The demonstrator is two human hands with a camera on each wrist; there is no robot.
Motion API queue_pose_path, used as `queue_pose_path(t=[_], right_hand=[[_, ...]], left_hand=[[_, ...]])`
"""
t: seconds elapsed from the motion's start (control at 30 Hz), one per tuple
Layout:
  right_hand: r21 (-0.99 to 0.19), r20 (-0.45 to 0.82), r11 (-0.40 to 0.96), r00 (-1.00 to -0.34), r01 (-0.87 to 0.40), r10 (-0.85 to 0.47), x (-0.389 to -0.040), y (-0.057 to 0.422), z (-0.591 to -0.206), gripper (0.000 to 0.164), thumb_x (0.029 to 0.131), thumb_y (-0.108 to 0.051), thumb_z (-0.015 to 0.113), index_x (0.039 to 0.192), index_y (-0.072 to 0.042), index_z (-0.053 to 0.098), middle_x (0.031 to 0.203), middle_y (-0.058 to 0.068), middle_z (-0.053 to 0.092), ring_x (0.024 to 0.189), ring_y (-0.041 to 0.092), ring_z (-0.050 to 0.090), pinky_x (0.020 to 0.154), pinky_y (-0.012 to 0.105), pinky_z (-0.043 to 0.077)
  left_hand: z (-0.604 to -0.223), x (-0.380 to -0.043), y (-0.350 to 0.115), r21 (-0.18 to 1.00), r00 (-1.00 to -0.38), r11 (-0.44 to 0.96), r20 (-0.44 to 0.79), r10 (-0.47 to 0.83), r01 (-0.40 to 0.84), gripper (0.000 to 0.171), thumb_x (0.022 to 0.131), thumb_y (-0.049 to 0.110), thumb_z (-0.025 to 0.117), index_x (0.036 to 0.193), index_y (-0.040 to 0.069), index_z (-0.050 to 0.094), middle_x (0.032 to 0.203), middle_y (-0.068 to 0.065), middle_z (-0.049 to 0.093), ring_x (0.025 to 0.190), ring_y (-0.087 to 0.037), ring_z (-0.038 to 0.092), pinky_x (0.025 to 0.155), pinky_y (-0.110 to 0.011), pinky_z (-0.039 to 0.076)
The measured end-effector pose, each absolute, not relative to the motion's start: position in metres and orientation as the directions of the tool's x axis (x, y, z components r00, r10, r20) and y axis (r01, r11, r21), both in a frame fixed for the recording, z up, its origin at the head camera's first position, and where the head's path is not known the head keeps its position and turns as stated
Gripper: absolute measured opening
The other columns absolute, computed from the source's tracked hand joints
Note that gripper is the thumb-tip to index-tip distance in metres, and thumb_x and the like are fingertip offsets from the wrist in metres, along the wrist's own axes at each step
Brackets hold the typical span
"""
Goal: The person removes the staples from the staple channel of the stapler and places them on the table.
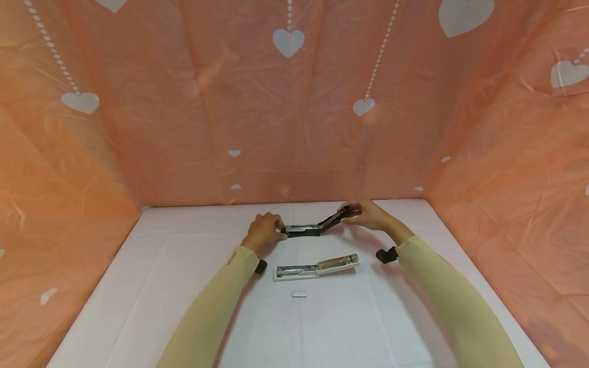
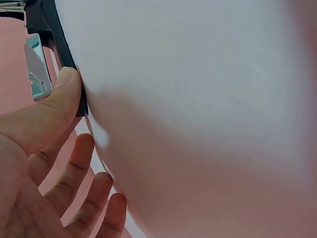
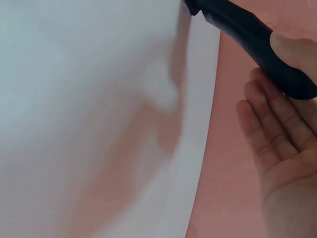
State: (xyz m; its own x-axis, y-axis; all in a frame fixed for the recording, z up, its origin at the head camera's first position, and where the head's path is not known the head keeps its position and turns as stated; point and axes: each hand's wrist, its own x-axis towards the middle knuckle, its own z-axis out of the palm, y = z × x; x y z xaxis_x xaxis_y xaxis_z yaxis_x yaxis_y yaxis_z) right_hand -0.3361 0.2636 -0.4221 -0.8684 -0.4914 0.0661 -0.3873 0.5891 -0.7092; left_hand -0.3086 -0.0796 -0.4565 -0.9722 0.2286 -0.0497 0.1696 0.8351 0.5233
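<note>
Head view: it's the opened black stapler (image 1: 303,231) at the far side of the white table (image 1: 184,291), left hand (image 1: 265,230) pinching one end, right hand (image 1: 368,215) gripping the raised other end! Nearer the person lies an opened white stapler (image 1: 296,274), then a small silvery strip (image 1: 299,294). Left wrist: thumb (image 2: 68,91) pressed on the black base, three fingers extended beside it. Right wrist: the dark arm's rounded end is held at the thumb, other fingers stretched out.
</note>
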Motion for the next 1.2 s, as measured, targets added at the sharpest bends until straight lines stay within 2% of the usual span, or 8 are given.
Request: queue_pose_path(t=[0.23,0.37,0.6,0.8,1.03,1.2], right_hand=[[-0.714,0.077,0.578,-0.864,-0.396,-0.497,-0.336,0.271,-0.432,0.028,0.093,-0.001,0.082,0.120,0.000,0.075,0.113,0.015,0.074,0.103,0.028,0.069,0.088,0.037,0.052],[-0.709,0.071,0.586,-0.867,-0.391,-0.493,-0.336,0.274,-0.435,0.028,0.092,-0.001,0.082,0.120,0.000,0.074,0.112,0.015,0.074,0.102,0.029,0.069,0.086,0.034,0.052],[-0.696,0.053,0.600,-0.861,-0.395,-0.505,-0.335,0.272,-0.432,0.028,0.092,-0.002,0.082,0.119,-0.001,0.074,0.111,0.013,0.073,0.104,0.027,0.067,0.095,0.044,0.054],[-0.681,0.054,0.591,-0.834,-0.433,-0.550,-0.336,0.269,-0.426,0.031,0.094,-0.007,0.082,0.122,0.000,0.073,0.115,0.014,0.074,0.109,0.030,0.065,0.105,0.056,0.050],[-0.661,0.090,0.602,-0.843,-0.448,-0.530,-0.334,0.258,-0.413,0.034,0.100,-0.016,0.078,0.128,0.001,0.071,0.130,0.023,0.070,0.123,0.040,0.065,0.112,0.060,0.045],[-0.632,0.124,0.634,-0.865,-0.446,-0.486,-0.336,0.245,-0.404,0.031,0.100,-0.020,0.078,0.126,-0.004,0.075,0.130,0.017,0.072,0.125,0.039,0.064,0.112,0.062,0.046]], left_hand=[[-0.457,-0.309,-0.079,0.512,-0.971,0.841,-0.050,0.234,0.176,0.027,0.093,0.023,0.087,0.114,0.010,0.077,0.117,-0.008,0.068,0.117,-0.033,0.054,0.106,-0.050,0.044],[-0.458,-0.310,-0.079,0.510,-0.971,0.843,-0.056,0.231,0.171,0.027,0.093,0.024,0.087,0.114,0.011,0.078,0.118,-0.007,0.067,0.118,-0.033,0.054,0.107,-0.050,0.044],[-0.457,-0.309,-0.078,0.517,-0.973,0.840,-0.056,0.226,0.165,0.027,0.093,0.024,0.087,0.115,0.011,0.078,0.119,-0.008,0.067,0.118,-0.032,0.054,0.107,-0.050,0.044],[-0.456,-0.308,-0.079,0.513,-0.972,0.841,-0.052,0.230,0.172,0.027,0.093,0.023,0.087,0.114,0.010,0.077,0.118,-0.008,0.067,0.117,-0.032,0.054,0.106,-0.050,0.044],[-0.454,-0.307,-0.079,0.509,-0.970,0.843,-0.057,0.234,0.174,0.027,0.093,0.024,0.087,0.114,0.010,0.077,0.119,-0.008,0.067,0.118,-0.033,0.054,0.108,-0.051,0.044],[-0.455,-0.307,-0.080,0.506,-0.970,0.844,-0.054,0.236,0.177,0.027,0.094,0.024,0.086,0.115,0.010,0.077,0.119,-0.008,0.067,0.118,-0.033,0.054,0.107,-0.051,0.044]])
